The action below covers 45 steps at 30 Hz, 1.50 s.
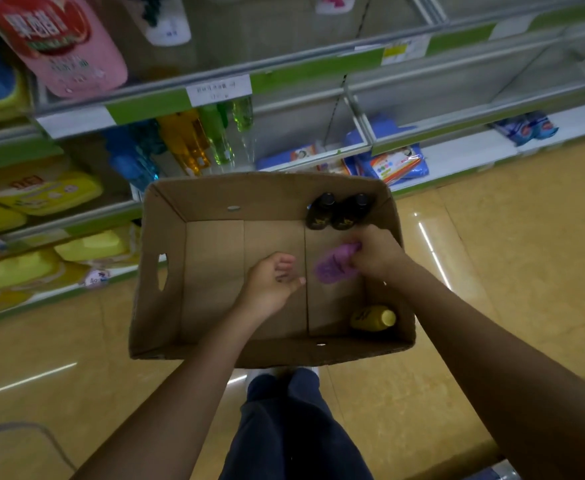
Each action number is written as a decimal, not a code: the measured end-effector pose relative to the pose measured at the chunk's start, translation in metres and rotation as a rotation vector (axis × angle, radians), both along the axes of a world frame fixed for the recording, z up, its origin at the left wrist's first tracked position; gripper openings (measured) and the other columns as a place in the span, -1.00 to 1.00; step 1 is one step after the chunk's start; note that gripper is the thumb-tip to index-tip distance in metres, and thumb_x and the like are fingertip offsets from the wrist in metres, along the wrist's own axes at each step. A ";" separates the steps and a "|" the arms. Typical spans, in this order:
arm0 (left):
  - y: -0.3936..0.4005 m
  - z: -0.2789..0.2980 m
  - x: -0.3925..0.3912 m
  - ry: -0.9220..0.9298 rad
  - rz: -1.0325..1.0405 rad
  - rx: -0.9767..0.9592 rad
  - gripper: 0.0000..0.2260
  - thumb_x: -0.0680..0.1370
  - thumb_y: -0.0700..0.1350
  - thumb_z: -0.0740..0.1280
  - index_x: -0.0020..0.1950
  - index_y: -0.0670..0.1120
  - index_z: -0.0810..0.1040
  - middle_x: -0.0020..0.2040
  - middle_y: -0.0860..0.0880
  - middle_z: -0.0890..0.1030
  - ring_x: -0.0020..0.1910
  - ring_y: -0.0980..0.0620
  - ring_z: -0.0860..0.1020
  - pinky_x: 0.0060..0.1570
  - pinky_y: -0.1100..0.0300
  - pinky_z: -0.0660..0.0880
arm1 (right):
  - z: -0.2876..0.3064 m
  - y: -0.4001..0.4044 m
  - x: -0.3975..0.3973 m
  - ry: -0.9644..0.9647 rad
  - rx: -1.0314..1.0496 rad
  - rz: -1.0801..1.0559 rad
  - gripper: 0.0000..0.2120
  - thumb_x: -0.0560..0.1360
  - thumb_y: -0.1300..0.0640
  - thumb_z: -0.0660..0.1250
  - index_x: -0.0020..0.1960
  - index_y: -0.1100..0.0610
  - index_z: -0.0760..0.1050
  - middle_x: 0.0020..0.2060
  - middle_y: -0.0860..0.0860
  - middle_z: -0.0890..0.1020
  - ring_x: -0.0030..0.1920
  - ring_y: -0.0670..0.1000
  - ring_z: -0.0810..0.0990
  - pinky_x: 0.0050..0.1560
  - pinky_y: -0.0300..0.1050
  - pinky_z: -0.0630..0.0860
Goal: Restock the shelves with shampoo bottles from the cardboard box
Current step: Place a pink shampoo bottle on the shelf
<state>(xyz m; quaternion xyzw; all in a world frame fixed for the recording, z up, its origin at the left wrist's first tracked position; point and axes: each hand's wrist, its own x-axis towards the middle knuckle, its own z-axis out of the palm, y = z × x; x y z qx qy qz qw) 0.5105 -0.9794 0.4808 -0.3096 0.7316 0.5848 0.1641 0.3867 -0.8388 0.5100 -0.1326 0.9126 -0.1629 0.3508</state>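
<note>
Fingers (360, 252) of my right hand (376, 252) curl round the top of a purple bottle (332, 266), right of centre inside the cardboard box (159, 271). My left hand (272, 284) hovers beside it, loosely curled, holding nothing. Two dark bottles (339, 211) stand in the box's upper right corner, a yellow bottle (374, 317) at lower right.

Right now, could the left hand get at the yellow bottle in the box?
Probably yes: the left hand hangs open and empty inside the cardboard box, and bare box floor lies between it and the yellow bottle.
</note>
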 end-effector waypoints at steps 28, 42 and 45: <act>-0.042 0.303 -0.036 0.718 0.188 -0.320 -0.55 0.40 0.09 0.45 0.16 -0.02 0.36 -0.02 0.03 0.51 -0.10 0.09 0.53 -0.24 0.27 0.48 | 0.336 -0.084 0.004 0.072 -1.208 -0.173 -0.65 0.44 0.18 0.46 0.20 0.18 0.51 -0.10 0.04 0.64 -0.24 -0.13 0.63 -0.19 -0.12 0.59; -0.055 0.371 -0.021 0.807 0.332 -0.241 -0.45 0.27 0.01 0.56 0.11 -0.06 0.35 -0.06 0.10 0.53 -0.15 0.21 0.54 -0.32 0.41 0.44 | 0.395 -0.095 0.011 -0.012 -1.367 0.036 -0.72 0.56 0.21 0.29 0.26 0.17 0.48 0.03 0.15 0.56 -0.02 0.00 0.63 -0.02 0.05 0.61; -0.061 0.381 -0.015 0.833 0.256 -0.191 -0.47 0.33 0.02 0.52 0.18 -0.05 0.36 0.00 0.13 0.55 -0.08 0.24 0.55 -0.24 0.45 0.48 | 0.402 -0.099 0.009 0.020 -1.427 -0.026 -0.69 0.53 0.25 0.33 0.26 0.17 0.50 0.03 0.16 0.58 -0.02 0.04 0.63 0.01 0.15 0.60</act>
